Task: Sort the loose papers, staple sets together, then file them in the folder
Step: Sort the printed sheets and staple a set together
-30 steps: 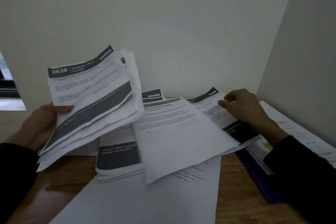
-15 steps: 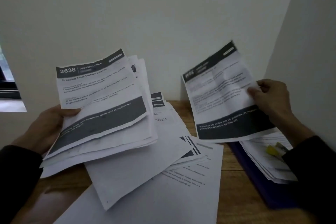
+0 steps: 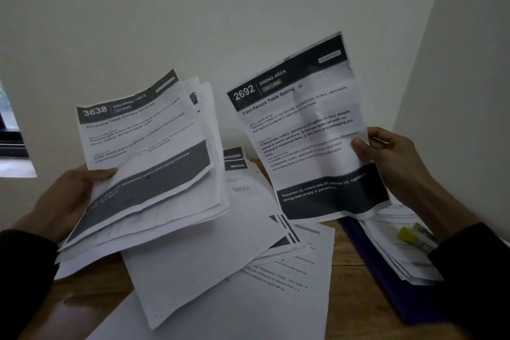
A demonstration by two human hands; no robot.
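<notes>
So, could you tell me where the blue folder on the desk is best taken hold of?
Take the blue folder by its bare left edge, coming from the left: that strip lies flat and uncovered, while filed papers and a yellow object cover the rest.

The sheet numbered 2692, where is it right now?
In the head view, the sheet numbered 2692 is held up off the table, right of centre, pinched at its right edge by the right hand, across from the stack in the left hand.

white papers (image 3: 209, 270) (black-banded headers), blue folder (image 3: 369, 259), brown wooden table (image 3: 350, 298).
</notes>
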